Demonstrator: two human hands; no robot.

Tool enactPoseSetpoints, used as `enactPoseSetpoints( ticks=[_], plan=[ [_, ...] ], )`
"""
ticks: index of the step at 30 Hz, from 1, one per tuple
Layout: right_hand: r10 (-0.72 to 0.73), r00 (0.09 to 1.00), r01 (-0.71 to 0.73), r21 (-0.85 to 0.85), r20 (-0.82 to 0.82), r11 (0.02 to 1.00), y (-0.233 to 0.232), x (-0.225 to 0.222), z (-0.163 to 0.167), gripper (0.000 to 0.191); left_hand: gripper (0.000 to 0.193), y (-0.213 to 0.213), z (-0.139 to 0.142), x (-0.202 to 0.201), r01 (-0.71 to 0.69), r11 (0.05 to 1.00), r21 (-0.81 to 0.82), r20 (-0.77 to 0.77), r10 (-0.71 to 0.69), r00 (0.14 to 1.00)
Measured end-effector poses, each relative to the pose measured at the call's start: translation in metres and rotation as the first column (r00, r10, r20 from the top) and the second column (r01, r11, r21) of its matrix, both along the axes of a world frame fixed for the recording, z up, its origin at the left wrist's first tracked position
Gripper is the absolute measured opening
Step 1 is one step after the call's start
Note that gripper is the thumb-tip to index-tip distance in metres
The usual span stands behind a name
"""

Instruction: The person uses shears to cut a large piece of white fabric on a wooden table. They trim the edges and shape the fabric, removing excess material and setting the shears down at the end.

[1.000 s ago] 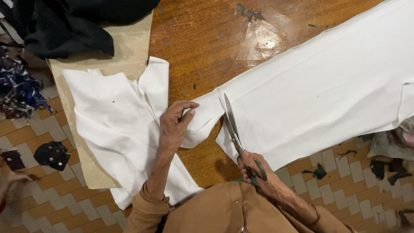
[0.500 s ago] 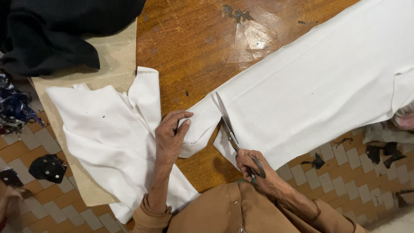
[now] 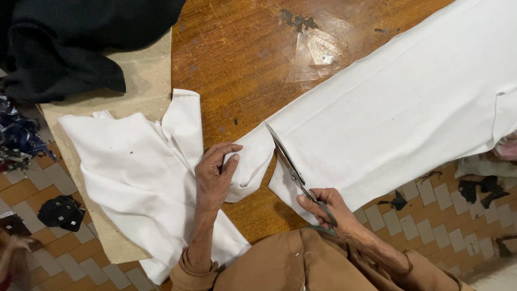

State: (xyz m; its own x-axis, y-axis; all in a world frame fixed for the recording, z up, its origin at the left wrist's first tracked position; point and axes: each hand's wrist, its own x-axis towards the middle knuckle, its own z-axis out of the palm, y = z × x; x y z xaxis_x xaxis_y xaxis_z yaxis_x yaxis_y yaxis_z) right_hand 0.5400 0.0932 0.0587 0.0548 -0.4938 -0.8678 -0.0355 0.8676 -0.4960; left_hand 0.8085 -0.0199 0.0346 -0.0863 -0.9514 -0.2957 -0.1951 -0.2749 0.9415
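Nearest, at 5 o'clock: right hand (image 3: pixel 328 207) clenched on scissors (image 3: pixel 293 170), blades parted in white cloth (image 3: pixel 398 113). At 7 o'clock: left hand (image 3: pixel 215 175) pinching cut strip (image 3: pixel 250 164) of same cloth, w/ folded white piece (image 3: pixel 132 178) beside. Beneath, wooden table (image 3: pixel 237 48). Farther, 10 o'clock: tan board (image 3: pixel 142 81), black fabric (image 3: pixel 75 37).

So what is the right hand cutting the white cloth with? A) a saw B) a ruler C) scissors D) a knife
C: the right hand grips the handles of a pair of scissors, whose long blades lie in the slit of the white cloth, while the left hand pinches the cut piece beside it.
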Motion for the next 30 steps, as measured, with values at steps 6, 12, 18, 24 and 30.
enactPoseSetpoints(
  ticks=[6, 12, 18, 24, 30],
  plan=[
    [0.096, 0.992, -0.096, -0.001, -0.08, 0.995, -0.007, -0.002, 0.001, 0.05, 0.023, -0.003, 0.002, 0.001, -0.001, 1.0, -0.004, -0.024, 0.001, 1.0],
    [0.027, 1.0, -0.026, -0.043, 0.004, 0.999, -0.02, 0.001, -0.004, 0.06, 0.022, -0.004, 0.001, 0.004, -0.008, 0.999, 0.033, -0.023, 0.009, 1.0],
    [0.038, 0.999, -0.04, -0.092, -0.026, 0.995, -0.033, 0.009, -0.01, 0.061, 0.024, -0.004, -0.004, 0.006, -0.014, 0.996, 0.084, -0.043, 0.018, 0.999],
    [0.006, 1.0, -0.007, -0.075, -0.007, 0.997, -0.039, 0.013, -0.01, 0.058, 0.024, -0.003, -0.012, 0.009, -0.015, 1.0, 0.015, -0.15, 0.017, 0.989],
    [0.025, 0.999, -0.023, -0.051, 0.025, 0.998, -0.045, 0.011, -0.004, 0.056, 0.023, -0.004, -0.005, 0.01, -0.021, 0.995, 0.101, -0.033, 0.025, 0.999]
  ],
)
